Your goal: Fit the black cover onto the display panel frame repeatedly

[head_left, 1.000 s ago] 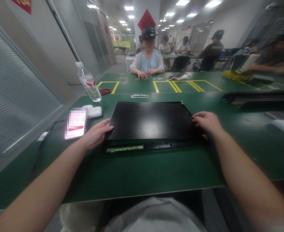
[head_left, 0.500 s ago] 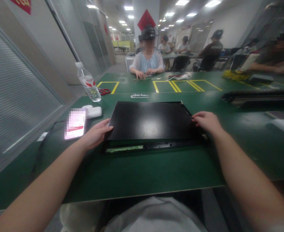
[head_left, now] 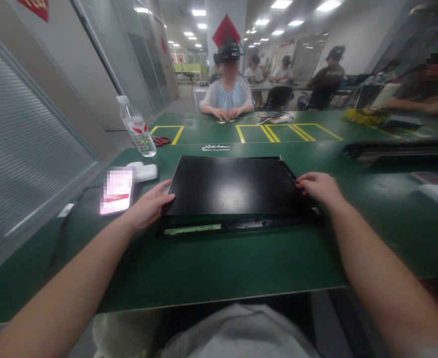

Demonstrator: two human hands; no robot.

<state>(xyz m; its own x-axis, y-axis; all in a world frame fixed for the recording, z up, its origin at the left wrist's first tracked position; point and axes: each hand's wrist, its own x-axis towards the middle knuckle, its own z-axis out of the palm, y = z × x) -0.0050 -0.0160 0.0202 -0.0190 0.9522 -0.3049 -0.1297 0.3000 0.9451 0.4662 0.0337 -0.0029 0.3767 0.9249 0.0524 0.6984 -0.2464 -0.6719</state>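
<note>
A flat black panel, like a display screen, lies at a slight tilt over a black frame. Along the near edge of the frame runs a green strip, left of centre. My left hand grips the panel's left edge, thumb on top and fingers at the side and beneath. At the opposite edge, my right hand pinches the panel's right side between thumb and fingers. The fingertips there are partly hidden. The panel's near edge sits apart from the frame's near rail.
On the left stand a water bottle, red-handled scissors, a white case and a lit phone. Small white strips lie beyond the panel. Long black parts lie at the right. A person sits opposite.
My hands and the black panel hold almost the same place. Across the table, the other person's hands have drawn closer together.
</note>
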